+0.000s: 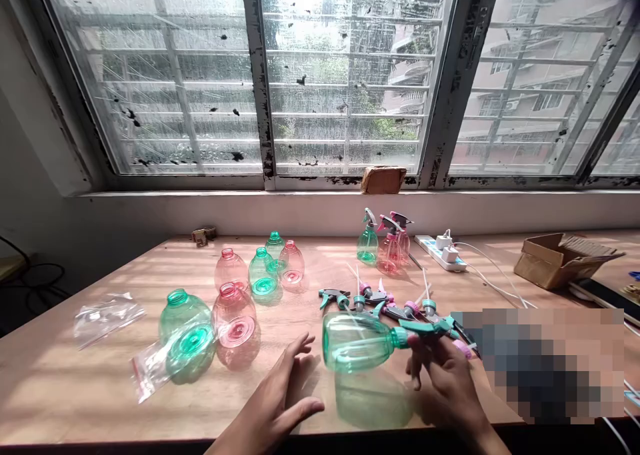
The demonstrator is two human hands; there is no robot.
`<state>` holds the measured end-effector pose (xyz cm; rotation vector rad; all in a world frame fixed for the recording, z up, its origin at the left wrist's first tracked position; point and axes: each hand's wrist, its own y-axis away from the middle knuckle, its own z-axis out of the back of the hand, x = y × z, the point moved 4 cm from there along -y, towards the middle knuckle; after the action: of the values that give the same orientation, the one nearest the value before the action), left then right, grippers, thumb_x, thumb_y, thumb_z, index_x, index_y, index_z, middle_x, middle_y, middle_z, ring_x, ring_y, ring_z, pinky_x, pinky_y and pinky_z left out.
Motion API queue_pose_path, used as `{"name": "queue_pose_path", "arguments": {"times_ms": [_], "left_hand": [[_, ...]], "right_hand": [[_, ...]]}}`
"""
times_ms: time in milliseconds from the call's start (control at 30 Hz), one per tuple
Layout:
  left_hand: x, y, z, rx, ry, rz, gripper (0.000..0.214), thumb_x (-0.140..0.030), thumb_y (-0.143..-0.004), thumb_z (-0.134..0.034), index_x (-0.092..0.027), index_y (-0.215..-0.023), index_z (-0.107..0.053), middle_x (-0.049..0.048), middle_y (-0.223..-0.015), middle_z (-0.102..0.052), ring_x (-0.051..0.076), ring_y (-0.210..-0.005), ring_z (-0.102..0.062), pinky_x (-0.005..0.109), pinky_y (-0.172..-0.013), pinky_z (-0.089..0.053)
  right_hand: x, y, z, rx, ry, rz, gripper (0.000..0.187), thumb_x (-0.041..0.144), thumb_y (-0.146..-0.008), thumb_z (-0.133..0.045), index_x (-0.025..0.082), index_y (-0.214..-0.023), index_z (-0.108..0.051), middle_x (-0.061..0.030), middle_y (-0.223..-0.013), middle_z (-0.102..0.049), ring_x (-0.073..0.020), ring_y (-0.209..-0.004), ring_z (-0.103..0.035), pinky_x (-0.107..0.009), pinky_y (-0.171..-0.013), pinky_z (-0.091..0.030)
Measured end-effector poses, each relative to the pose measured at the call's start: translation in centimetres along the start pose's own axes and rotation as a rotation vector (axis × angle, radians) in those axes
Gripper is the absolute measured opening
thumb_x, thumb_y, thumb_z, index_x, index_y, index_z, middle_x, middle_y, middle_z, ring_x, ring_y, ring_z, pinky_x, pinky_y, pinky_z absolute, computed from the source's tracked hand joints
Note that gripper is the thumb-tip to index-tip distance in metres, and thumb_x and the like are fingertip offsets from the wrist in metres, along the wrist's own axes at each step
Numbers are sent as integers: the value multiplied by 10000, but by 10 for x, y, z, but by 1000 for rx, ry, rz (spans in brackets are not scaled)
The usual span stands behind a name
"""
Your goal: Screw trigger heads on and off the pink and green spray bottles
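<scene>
My right hand [443, 378] is closed around the neck of a green transparent spray bottle [357, 340], held sideways above the wooden table [65, 382]. A teal trigger head [430, 326] sits at the bottle's neck. My left hand [280, 395] hovers just left of the bottle's base with fingers spread, holding nothing. Loose trigger heads [370, 298] with white tubes lie just behind the bottle.
Several empty green and pink bottles [235, 288] lie at the left-middle, with clear plastic bags [103, 318] further left. Three assembled spray bottles [385, 242] stand by the wall. A power strip [443, 250] and cardboard box [560, 258] are at the right.
</scene>
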<state>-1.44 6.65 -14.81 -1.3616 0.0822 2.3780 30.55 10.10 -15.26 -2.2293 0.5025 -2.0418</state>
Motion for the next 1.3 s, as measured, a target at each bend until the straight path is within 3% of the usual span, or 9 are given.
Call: {"name": "queue_pose_path", "arguments": {"times_ms": [167, 233, 300, 433, 567, 667, 867, 1300], "left_hand": [[-7, 1, 0, 15, -43, 11, 705, -510, -1010, -680, -381, -1625, -361, 87, -1691, -460, 339, -1517, -495, 488, -1280, -378], [-10, 2, 1, 11, -48, 3, 695, -500, -1011, -681, -381, -1621, -371, 85, -1670, -490, 339, -1504, -511, 490, -1273, -392], [-11, 2, 0, 12, -45, -3, 696, -496, -1011, -682, -384, -1624, -370, 84, -1661, -505, 339, -1492, -527, 486, -1263, -410], [-7, 3, 1, 17, -92, -21, 663, -494, -1012, -680, -383, -1609, -413, 77, -1651, -520, 340, -1513, -502, 486, -1276, -392], [-11, 3, 2, 17, -155, -61, 578, -458, -1021, -670, -346, -1564, -508, 79, -1660, -508, 343, -1534, -470, 467, -1286, -375], [-18, 3, 3, 24, -168, -59, 552, -444, -1023, -665, -351, -1550, -527, 66, -1660, -508, 327, -1524, -487, 438, -1277, -395], [-23, 4, 3, 41, -187, -58, 522, -426, -1009, -686, -318, -1508, -580, 86, -1642, -528, 341, -1507, -508, 431, -1259, -420], [-28, 4, 4, 12, -167, -83, 477, -399, -995, -710, -341, -1461, -632, 66, -1597, -581, 340, -1461, -563, 416, -1236, -452]], "right_hand": [[59, -62, 14, -123, 220, 218, 449, 657, -896, -724, 220, -968, -650, 9, -709, -693, -169, -444, -605, -324, -480, -506], [81, -97, 3, -36, 473, 293, 450, 680, -972, -588, 231, -981, -604, -2, -717, -694, -204, -509, -662, -328, -504, -518], [94, -133, -12, 23, 590, 309, 381, 613, -980, -626, 232, -972, -626, -12, -722, -711, -225, -557, -695, -326, -541, -514], [99, -200, -46, 55, 752, 268, 175, 370, -1012, -669, 209, -1077, -697, -16, -737, -747, -226, -618, -733, -341, -687, -561], [83, -242, -78, 48, 867, 190, 255, 351, -1056, -654, 173, -1237, -682, -63, -1091, -764, -208, -855, -757, -385, -794, -631], [69, -259, -98, 44, 957, 147, 318, 362, -1037, -695, 188, -1302, -670, -93, -1294, -706, -246, -1067, -726, -456, -906, -631], [49, -277, -119, 44, 1064, 98, 346, 361, -1035, -696, 197, -1337, -657, -104, -1352, -684, -266, -1118, -714, -481, -940, -621], [22, -280, -116, 146, 1091, 202, 412, 358, -1024, -710, 204, -1397, -625, -117, -1443, -635, -301, -1209, -680, -530, -998, -594]]}}
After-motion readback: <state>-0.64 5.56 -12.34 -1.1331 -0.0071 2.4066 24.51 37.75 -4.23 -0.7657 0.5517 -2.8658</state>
